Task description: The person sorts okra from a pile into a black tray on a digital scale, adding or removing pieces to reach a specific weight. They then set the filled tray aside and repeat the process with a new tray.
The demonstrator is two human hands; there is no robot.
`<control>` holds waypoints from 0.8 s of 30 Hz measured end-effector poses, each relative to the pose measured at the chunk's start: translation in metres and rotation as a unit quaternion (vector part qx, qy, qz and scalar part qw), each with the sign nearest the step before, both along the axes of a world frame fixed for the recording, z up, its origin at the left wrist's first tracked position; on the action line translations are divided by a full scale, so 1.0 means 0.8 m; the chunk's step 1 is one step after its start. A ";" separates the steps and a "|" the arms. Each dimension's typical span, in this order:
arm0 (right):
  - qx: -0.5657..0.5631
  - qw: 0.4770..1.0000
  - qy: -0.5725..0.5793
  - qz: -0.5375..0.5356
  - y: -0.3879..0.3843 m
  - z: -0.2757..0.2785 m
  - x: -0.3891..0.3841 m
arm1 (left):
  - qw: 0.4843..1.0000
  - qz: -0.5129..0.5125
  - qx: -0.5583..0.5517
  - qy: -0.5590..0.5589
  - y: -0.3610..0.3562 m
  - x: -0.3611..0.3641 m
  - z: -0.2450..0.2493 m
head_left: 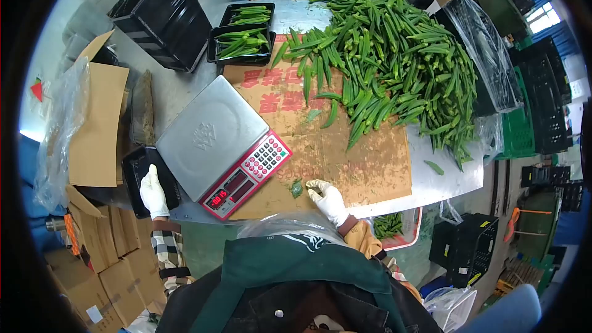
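My left hand, in a white glove, is closed on a black plastic tray at the table's left edge; part of its grip is hidden. The gloved right hand is over the front of a flattened cardboard sheet, fingers loosely curled and apart, with nothing visible in them. A small leaf scrap lies just left of it. Between my hands stands a digital scale with a bare metal plate and a red keypad panel. A large heap of green okra covers the back right of the cardboard.
Two black trays of okra sit behind the scale. Stacked black trays stand at the back left, wrapped ones at the right. An open carton is left; a basket with okra sits below the front edge.
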State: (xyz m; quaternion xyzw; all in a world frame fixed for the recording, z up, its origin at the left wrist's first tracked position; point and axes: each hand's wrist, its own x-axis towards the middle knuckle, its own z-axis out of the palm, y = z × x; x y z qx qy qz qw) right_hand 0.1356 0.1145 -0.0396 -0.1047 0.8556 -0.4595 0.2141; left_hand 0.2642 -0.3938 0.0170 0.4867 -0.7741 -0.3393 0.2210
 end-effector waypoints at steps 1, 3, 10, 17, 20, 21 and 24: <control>-0.024 0.999 -0.020 -0.013 0.003 -0.001 0.002 | 1.000 0.000 0.014 0.006 -0.006 0.001 -0.002; -0.071 0.995 -0.061 -0.039 0.011 -0.004 0.007 | 0.991 0.020 0.025 0.132 -0.003 -0.003 -0.001; -0.122 0.983 -0.079 -0.111 0.054 -0.061 0.001 | 0.959 0.019 -0.213 0.188 0.047 -0.040 0.085; -0.180 0.965 -0.086 -0.168 0.053 -0.001 -0.057 | 0.910 -0.311 -0.269 -0.039 0.168 -0.121 0.108; -0.181 0.961 -0.081 -0.194 0.054 0.002 -0.084 | 0.923 -0.309 -0.229 0.012 0.217 -0.158 0.126; -0.162 0.966 -0.075 -0.188 0.053 -0.001 -0.096 | 0.923 -0.327 -0.199 0.040 0.231 -0.172 0.129; -0.085 0.974 0.136 -0.160 0.027 0.008 -0.150 | 0.904 -0.385 -0.175 0.059 0.276 -0.201 0.132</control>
